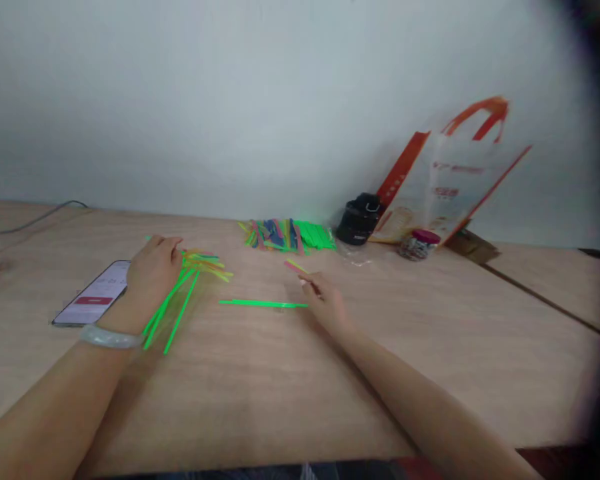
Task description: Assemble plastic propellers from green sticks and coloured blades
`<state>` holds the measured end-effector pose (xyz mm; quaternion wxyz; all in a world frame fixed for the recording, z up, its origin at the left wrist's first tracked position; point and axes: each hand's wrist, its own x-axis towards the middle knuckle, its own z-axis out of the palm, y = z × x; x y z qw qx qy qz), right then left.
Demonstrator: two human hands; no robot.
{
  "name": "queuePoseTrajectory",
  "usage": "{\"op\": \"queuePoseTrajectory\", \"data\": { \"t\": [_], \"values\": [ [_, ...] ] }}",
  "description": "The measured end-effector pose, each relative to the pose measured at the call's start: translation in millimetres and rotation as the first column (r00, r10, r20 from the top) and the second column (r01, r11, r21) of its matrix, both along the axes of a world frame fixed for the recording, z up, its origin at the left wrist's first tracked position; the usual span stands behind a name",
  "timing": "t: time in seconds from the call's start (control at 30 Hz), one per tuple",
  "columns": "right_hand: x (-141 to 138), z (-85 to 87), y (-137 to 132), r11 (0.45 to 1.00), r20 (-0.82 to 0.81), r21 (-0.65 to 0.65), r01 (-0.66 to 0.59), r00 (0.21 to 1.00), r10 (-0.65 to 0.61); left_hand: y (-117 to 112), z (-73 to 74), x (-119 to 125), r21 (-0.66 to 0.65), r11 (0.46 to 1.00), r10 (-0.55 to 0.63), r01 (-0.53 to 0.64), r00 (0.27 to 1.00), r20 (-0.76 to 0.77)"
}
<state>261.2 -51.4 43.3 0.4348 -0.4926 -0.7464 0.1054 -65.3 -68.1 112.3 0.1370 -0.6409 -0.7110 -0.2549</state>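
My left hand (153, 270) rests on the wooden table (290, 373), fingers curled over a bunch of green and yellow sticks (193, 280) that fan out to its right. A pale bangle (111, 338) circles that wrist. My right hand (325, 300) lies near the middle of the table, fingers pinched on a short pink and yellow stick (297, 267). Just left of that hand, a long green stick (263, 304) lies flat on the wood. The picture is blurred.
A pile of coloured sticks (287, 235) lies near the wall. Beside it are a black object (359, 219), a small jar with a pink lid (420, 244) and an orange-and-white bag (450, 180). A phone (94, 295) lies at left, a cable (35, 219) behind.
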Motion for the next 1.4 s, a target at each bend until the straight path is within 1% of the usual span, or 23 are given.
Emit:
{"op": "queuePoseTrajectory", "data": {
  "t": [0.03,0.1,0.13,0.17,0.2,0.23,0.27,0.3,0.33,0.43,0.53,0.6,0.67,0.77,0.87,0.97,1.13,1.2,1.27,1.33,1.4],
  "values": [
    [5,-0.1,5,0.999,0.018,0.012,0.031,0.999,-0.032,-2,0.3,5,0.097,0.994,-0.040,0.040,0.999,0.001],
    [17,-1.1,14,0.997,0.075,0.033,0.075,0.994,-0.077,-7,-2.0,20,0.251,0.952,-0.178,0.178,0.984,-0.020],
    [22,-2.0,18,0.992,0.109,0.053,0.116,0.987,-0.121,-9,-4.7,29,0.289,0.919,-0.267,0.268,0.963,-0.044],
    [27,-3.1,22,0.988,0.162,0.062,0.139,0.976,-0.148,-12,-8.3,39,0.294,0.882,-0.363,0.370,0.928,-0.078],
    [31,-4.4,25,0.986,0.222,0.068,0.151,0.961,-0.163,-15,-12.8,50,0.281,0.842,-0.449,0.460,0.887,-0.108],
    [34,-5.7,27,0.985,0.275,0.065,0.160,0.946,-0.171,-17,-18.0,60,0.212,0.798,-0.547,0.564,0.826,-0.139],
    [36,-7.1,29,0.984,0.325,0.056,0.167,0.929,-0.176,-19,-23.6,70,0.158,0.760,-0.612,0.631,0.776,-0.156],
    [37,-8.3,30,0.984,0.369,0.043,0.174,0.912,-0.178,-20,-29.5,79,0.071,0.726,-0.666,0.684,0.725,-0.178],
    [37,-9.3,31,0.983,0.405,0.032,0.183,0.896,-0.180,-21,-35.6,87,0.001,0.697,-0.703,0.717,0.684,-0.193],
    [33,-11.3,32,0.978,0.479,0.017,0.207,0.857,-0.189,-18,-53.0,103,-0.140,0.653,-0.754,0.744,0.622,-0.211],
    [30,-12.2,33,0.978,0.509,0.008,0.209,0.841,-0.184,-12,-65.7,109,-0.212,0.623,-0.782,0.752,0.596,-0.184],
    [29,-12.6,32,0.978,0.518,-0.004,0.208,0.837,-0.176,-9,-69.9,109,-0.244,0.610,-0.792,0.754,0.592,-0.151],
    [28,-12.6,32,0.977,0.520,-0.009,0.215,0.835,-0.179,-8,-70.9,109,-0.255,0.611,-0.789,0.749,0.603,-0.120],
    [26,-11.4,31,0.973,0.537,0.001,0.229,0.821,-0.194,-10,-69.0,109,-0.254,0.635,-0.766,0.729,0.637,-0.085],
    [23,-9.3,29,0.970,0.566,0.019,0.243,0.797,-0.211,-10,-67.2,111,-0.254,0.649,-0.753,0.717,0.652,-0.086],
    [21,-7.6,27,0.965,0.580,0.032,0.260,0.781,-0.230,-8,-67.6,113,-0.251,0.650,-0.752,0.718,0.654,-0.077],
    [21,-6.1,26,0.965,0.581,0.021,0.261,0.782,-0.224,-5,-69.6,115,-0.252,0.628,-0.761,0.736,0.648,-0.001],
    [21,-5.5,26,0.967,0.561,0.039,0.252,0.795,-0.230,-5,-69.5,114,-0.239,0.622,-0.767,0.746,0.642,0.009],
    [20,-5.1,24,0.969,0.504,0.042,0.245,0.832,-0.232,-7,-68.5,114,-0.211,0.637,-0.758,0.741,0.652,0.004],
    [15,-5.1,19,0.976,0.405,0.010,0.220,0.891,-0.205,-10,-67.2,114,-0.178,0.657,-0.745,0.732,0.667,-0.004],
    [9,-5.8,11,0.986,0.282,-0.049,0.161,0.949,-0.141,-11,-66.4,114,-0.135,0.670,-0.736,0.730,0.677,0.004]
  ]
}}
